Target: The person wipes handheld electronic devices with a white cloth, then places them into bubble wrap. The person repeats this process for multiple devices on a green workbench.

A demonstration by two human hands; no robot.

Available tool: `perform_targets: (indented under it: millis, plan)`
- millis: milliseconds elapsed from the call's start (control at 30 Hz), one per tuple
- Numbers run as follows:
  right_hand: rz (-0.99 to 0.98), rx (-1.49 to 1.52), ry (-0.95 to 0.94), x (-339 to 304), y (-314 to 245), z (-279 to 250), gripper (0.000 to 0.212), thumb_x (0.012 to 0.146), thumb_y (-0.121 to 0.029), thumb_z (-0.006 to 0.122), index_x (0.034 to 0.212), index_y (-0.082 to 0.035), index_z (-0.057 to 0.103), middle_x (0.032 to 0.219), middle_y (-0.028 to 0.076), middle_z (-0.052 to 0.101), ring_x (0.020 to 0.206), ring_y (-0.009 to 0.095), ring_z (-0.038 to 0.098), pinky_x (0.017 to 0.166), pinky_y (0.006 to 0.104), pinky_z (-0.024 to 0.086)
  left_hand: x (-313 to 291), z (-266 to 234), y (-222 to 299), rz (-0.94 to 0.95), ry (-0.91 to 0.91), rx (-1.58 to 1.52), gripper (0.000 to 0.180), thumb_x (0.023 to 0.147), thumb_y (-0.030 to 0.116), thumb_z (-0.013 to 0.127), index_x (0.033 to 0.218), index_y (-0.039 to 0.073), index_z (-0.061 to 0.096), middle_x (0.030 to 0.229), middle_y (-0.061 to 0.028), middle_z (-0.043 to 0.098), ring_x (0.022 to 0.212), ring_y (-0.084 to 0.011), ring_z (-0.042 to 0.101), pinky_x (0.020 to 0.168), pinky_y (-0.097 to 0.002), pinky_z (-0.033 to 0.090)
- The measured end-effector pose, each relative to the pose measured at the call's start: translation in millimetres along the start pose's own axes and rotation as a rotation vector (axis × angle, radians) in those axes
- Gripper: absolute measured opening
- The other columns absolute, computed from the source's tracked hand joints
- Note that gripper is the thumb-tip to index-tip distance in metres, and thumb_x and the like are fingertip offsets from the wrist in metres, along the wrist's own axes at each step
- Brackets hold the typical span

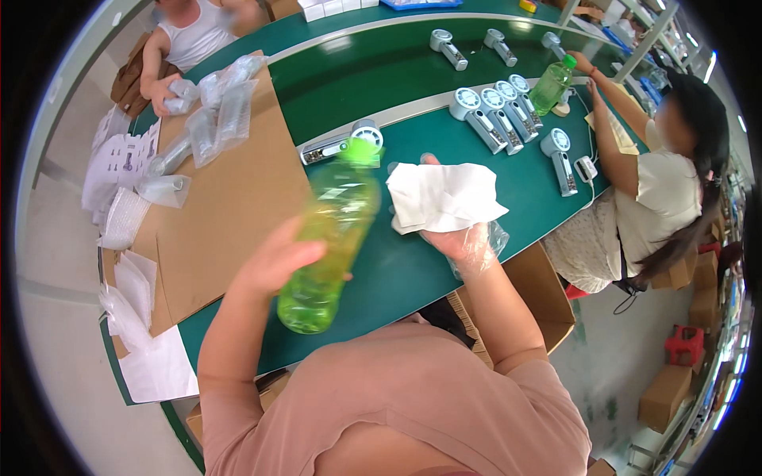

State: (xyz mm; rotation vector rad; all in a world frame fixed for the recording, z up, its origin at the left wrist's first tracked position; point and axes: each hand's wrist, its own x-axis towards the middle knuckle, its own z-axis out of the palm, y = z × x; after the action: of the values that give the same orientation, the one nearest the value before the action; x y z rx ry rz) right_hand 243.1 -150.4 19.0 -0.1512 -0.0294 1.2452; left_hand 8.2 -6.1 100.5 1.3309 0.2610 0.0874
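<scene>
My left hand (284, 255) is wrapped round a clear green plastic bottle (343, 202) with a green cap. The bottle is tilted, its cap end away from me, and yellowish liquid shows inside. My right hand (454, 241) holds a folded white cloth (444, 194) from underneath, and the cloth hides most of the fingers. Thin clear plastic (480, 250) is bunched round my right wrist. Just beyond the bottle lies a silver handheld device with a round white head (367, 133), partly hidden by the bottle.
Several similar devices (492, 127) lie on the green table (389, 278) to the right, near another green bottle (553, 85) and a seated co-worker (671, 174). Brown cardboard (230, 206) with bubble-wrap pouches (234, 115) covers the left, where another person (194, 36) handles a wrapped item.
</scene>
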Motion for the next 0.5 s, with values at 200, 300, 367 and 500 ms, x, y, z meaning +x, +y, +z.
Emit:
perform_targets:
  millis: [200,300,367,500]
  plan:
    - [-0.159,-0.075,-0.022,-5,-8,4,0.051,0.092,-0.045,0.05,0.128,-0.008,0.046,0.121,0.017,0.056,0.109,0.034,0.056,0.092,0.0522,0.048,78,53,-37,-0.49,-0.115,-0.396,0.048,0.094,0.047,0.047,0.113,0.003,0.053,0.089,-0.02,0.065,0.07,-0.029,0.068,0.062,-0.0379,0.056]
    - [-0.182,-0.148,-0.003,-4,-19,-9,0.043,0.092,-0.038,0.055,0.123,-0.009,0.05,0.111,0.017,0.059,0.096,0.03,0.062,0.085,0.0501,0.053,87,61,-55,-0.537,-0.143,-0.502,0.048,0.095,0.048,0.046,0.11,0.004,0.054,0.087,-0.02,0.065,0.069,-0.0288,0.068,0.061,-0.0381,0.056]
    - [-0.199,-0.16,0.029,0,-21,-23,0.036,0.092,-0.037,0.055,0.117,-0.011,0.054,0.106,0.014,0.061,0.093,0.028,0.063,0.082,0.0485,0.054,87,65,-60,-0.551,-0.147,-0.552,0.048,0.094,0.049,0.046,0.108,0.004,0.055,0.084,-0.0188,0.065,0.068,-0.0278,0.067,0.061,-0.0377,0.056]
    - [-0.19,-0.155,-0.007,8,-22,-30,0.03,0.091,-0.034,0.056,0.11,-0.01,0.058,0.092,0.01,0.063,0.086,0.025,0.064,0.084,0.0535,0.052,86,69,-61,-0.573,-0.099,-0.528,0.047,0.094,0.048,0.048,0.11,0.004,0.055,0.084,-0.0175,0.064,0.064,-0.0268,0.066,0.06,-0.0371,0.055]
